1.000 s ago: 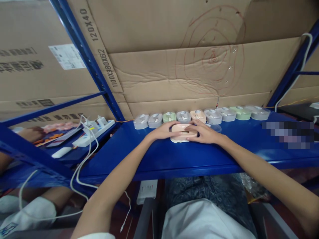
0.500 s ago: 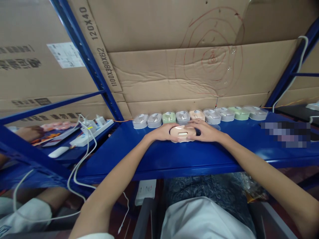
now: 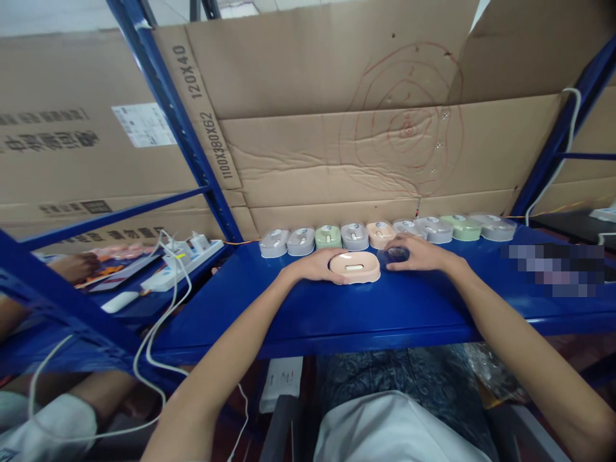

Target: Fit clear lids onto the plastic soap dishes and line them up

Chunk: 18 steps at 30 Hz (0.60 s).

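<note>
A peach oval plastic box (image 3: 362, 274) with a pale slot-like piece in its middle lies on the blue shelf. My left hand (image 3: 315, 264) wraps round its left end. Just to the right, my right hand (image 3: 421, 253) is closed on a see-through piece that looks like a clear plastic cover (image 3: 395, 255); the blue surface shows through it, and the fingers hide part of its outline. Behind both hands runs a row of similar lidded boxes, among them a green box (image 3: 328, 238), a grey box (image 3: 355, 237) and another peach box (image 3: 380, 235).
Cardboard (image 3: 308, 154) backs the shelf. A blurred-out item (image 3: 553, 266) lies at the right. Left of a blue upright (image 3: 168, 109) are a power strip (image 3: 187, 266) with white cables, a white mouse-like object (image 3: 120, 301) and another person's hand (image 3: 77, 266).
My right hand has left the peach box and moved right, now with the clear cover in it. My left hand keeps hold of the box. The view has tilted slightly upward.
</note>
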{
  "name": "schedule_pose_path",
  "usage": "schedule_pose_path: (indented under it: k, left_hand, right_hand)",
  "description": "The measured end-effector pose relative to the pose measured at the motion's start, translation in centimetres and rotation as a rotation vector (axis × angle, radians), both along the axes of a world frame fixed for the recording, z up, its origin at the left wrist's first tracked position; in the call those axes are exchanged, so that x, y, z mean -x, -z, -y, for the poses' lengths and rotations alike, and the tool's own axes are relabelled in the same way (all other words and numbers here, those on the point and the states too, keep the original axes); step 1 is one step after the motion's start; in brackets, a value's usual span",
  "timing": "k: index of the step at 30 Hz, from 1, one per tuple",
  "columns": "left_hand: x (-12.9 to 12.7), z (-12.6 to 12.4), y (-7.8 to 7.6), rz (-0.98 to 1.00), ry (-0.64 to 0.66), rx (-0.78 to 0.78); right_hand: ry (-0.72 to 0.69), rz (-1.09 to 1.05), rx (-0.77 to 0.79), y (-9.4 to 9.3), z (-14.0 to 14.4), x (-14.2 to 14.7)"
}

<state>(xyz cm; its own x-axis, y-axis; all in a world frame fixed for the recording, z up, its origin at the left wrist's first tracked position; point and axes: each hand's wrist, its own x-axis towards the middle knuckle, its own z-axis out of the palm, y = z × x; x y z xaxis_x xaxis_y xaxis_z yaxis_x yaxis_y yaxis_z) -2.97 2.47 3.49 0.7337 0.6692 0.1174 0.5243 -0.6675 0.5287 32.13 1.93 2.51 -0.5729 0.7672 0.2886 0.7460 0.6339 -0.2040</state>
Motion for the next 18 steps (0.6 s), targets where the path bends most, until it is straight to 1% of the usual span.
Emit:
schedule_pose_path:
  k: [6, 9, 12, 14, 16, 18]
  left_hand:
    - [0.1, -0.2, 0.3, 0.003, 0.002, -0.038]
    - [0.1, -0.4, 0.5, -0.004, -0.011, -0.050]
    - [0.1, -0.5, 0.6, 0.008, -0.018, -0.058]
    - [0.0, -0.6, 0.7, 0.025, 0.002, -0.050]
    - [-0.2, -0.6, 1.1, 0.041, 0.011, -0.044]
    - [-0.3, -0.6, 1.6, 0.059, -0.020, -0.050]
  right_hand:
    - [0.008, 0.045, -0.028, 0.9, -0.7, -0.7]
    - [0.056, 0.107, -0.053, 1.2, -0.9, -0.9]
    - [0.101, 0.105, -0.081, 1.3, -0.9, -1.0]
    - [0.099, 0.073, -0.087, 1.2, -0.9, -1.2]
    - [0.098, 0.028, -0.085, 0.6, -0.9, -1.4]
    - [0.092, -0.056, -0.078, -0.3, -0.7, -1.2]
